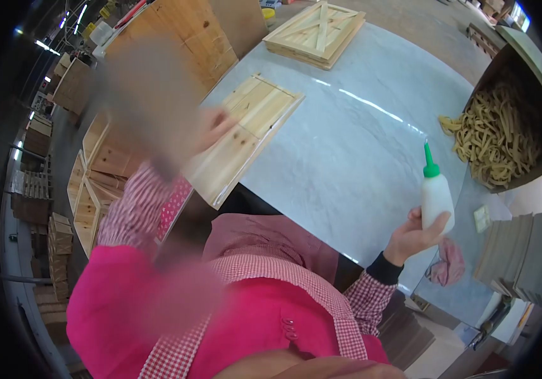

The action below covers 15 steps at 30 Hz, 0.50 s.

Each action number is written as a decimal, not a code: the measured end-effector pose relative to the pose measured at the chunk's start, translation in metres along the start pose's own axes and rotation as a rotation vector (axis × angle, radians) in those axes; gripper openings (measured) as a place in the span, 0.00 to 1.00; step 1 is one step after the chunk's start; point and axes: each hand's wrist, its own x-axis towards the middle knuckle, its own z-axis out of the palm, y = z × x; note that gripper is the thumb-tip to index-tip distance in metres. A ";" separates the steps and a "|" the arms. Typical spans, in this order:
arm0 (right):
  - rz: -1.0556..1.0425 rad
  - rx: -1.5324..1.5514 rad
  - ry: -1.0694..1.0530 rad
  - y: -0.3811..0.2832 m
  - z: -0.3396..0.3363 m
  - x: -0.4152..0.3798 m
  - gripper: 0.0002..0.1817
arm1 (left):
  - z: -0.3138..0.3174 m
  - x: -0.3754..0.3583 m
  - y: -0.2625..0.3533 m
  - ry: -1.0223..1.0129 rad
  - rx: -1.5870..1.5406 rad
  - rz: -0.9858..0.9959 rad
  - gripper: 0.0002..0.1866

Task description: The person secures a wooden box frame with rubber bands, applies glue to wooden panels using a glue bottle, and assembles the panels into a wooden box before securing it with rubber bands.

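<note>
My right hand (417,235) is wrapped round a white squeeze bottle (436,197) with a green pointed nozzle, held upright over the right part of the table (340,145). On the left, my left hand (214,129) is at the left edge of a light wooden panel (243,136), its fingers bent and partly hidden by a blurred smear in the view. Whether it grips the panel cannot be made out. The panel lies slanted at the table's left edge, its near end by my apron.
Stacked wooden panels (314,31) lie at the table's far end. An open box holds yellowish strips (498,136) on the right. A pink cloth (446,262) and grey board stacks (517,252) are near my right hand. Wooden cabinets (176,44) stand left.
</note>
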 end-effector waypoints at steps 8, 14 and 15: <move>0.040 -0.032 0.096 -0.015 0.016 -0.009 0.21 | 0.104 0.263 0.068 0.210 0.300 0.288 0.26; 0.054 -0.037 0.064 -0.006 0.011 0.003 0.21 | 0.118 0.294 0.067 0.071 0.351 0.245 0.23; 0.051 -0.044 0.073 -0.007 0.016 0.004 0.22 | 0.118 0.296 0.069 0.004 0.378 0.259 0.21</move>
